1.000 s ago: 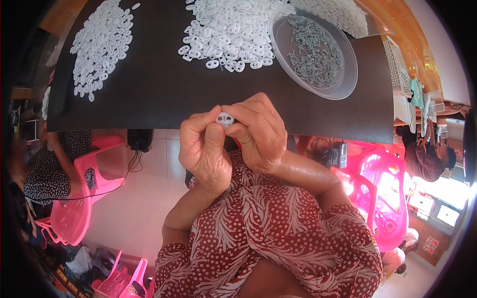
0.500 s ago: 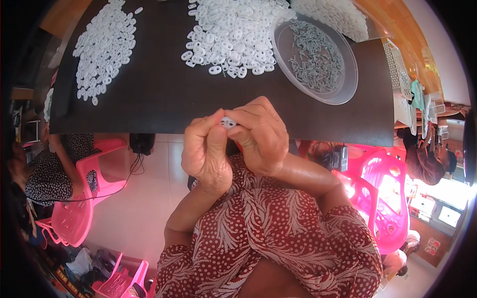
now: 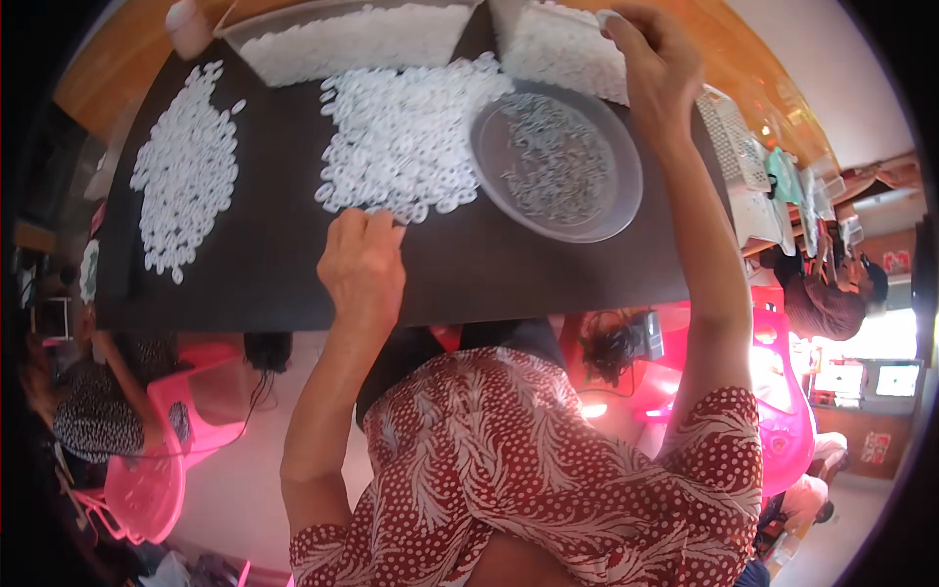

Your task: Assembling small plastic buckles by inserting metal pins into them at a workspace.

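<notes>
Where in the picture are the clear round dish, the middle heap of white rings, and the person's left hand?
clear round dish [image 3: 614, 210]: head view, bare near-right rim.
middle heap of white rings [image 3: 406, 137]: head view, heap's centre.
left hand [image 3: 362, 262]: head view, back of hand.

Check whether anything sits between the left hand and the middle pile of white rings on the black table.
Nothing visible does. The left hand already has its fingertips at the near edge of the white rings, with only bare black table beneath it.
</notes>
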Demonstrator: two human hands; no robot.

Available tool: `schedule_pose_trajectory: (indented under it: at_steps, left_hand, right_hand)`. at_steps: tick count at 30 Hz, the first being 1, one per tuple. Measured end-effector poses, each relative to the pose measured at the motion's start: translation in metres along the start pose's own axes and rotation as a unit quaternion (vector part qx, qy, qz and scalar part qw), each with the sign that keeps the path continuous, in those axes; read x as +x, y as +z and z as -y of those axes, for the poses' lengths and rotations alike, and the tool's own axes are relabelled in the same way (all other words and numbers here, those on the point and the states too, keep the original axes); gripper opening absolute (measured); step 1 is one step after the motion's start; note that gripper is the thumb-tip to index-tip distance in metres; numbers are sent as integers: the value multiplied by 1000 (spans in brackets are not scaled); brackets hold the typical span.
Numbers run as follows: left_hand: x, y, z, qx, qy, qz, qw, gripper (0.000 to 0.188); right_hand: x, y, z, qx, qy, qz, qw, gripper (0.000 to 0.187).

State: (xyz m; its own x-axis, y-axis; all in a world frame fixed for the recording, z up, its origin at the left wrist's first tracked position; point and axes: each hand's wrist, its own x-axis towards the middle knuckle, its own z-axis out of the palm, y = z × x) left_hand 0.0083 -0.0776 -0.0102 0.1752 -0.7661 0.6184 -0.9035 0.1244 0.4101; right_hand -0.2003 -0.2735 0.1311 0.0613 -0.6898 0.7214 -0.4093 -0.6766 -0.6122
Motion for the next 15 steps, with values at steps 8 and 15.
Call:
schedule_pose_trajectory:
  at_steps: [8, 15]
  left_hand:
    - [4, 17, 1, 49, 31, -4, 998, 17]
    - [-2, 1, 5, -39, -2, -17, 999, 12]
  right_hand:
    - [79, 0, -105, -50, -90, 117, 988, 15]
    - [-3, 29, -23, -154, -260, 119, 946, 14]
